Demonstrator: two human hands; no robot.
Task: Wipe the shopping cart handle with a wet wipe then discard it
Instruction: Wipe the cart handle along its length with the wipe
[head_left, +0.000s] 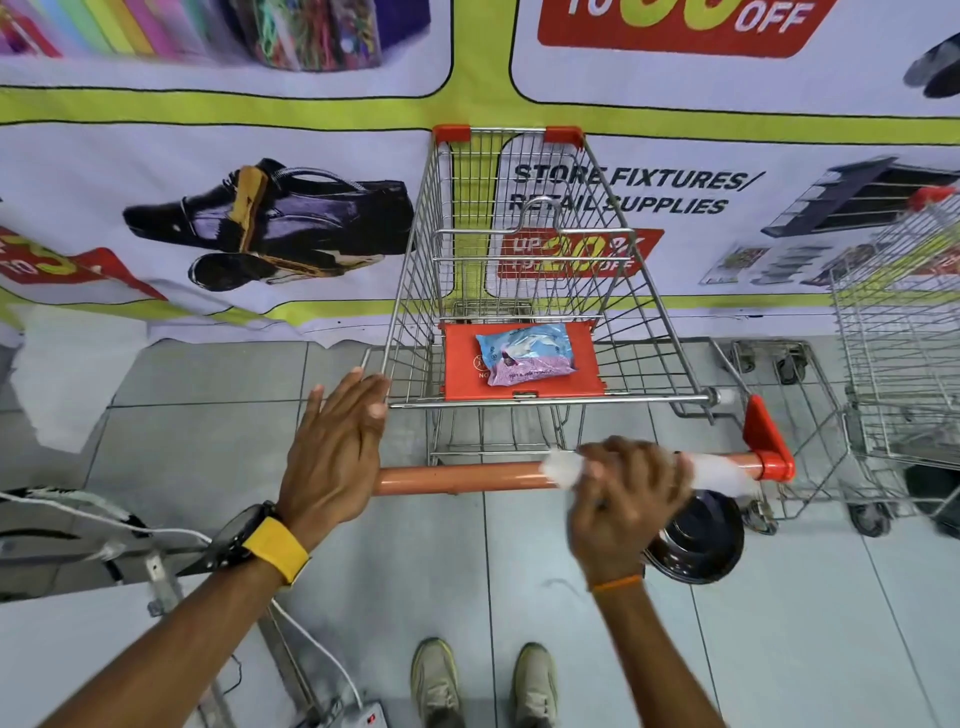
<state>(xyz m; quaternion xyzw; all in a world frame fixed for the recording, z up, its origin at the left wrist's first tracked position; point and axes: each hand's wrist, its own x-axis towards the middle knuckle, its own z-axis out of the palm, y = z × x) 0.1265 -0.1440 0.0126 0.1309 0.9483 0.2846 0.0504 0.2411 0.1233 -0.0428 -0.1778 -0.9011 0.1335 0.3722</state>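
Observation:
The wire shopping cart (670, 332) stands in front of me with its orange handle (457, 477) running left to right. My right hand (628, 493) is wrapped around the right half of the handle with a white wet wipe (563, 467) under it; the wipe sticks out on both sides of the fingers. My left hand (332, 452) rests flat with fingers together over the handle's left end and the cart's corner, hiding that end. A blue and pink wet wipe pack (524, 353) lies on the orange child seat flap (460, 374).
A black round bin (701, 540) sits on the tiled floor under the handle's right end. A second wire cart (893, 332) stands to the right. A printed banner (208, 208) covers the wall ahead. White cables and a metal stand (161, 582) are at lower left.

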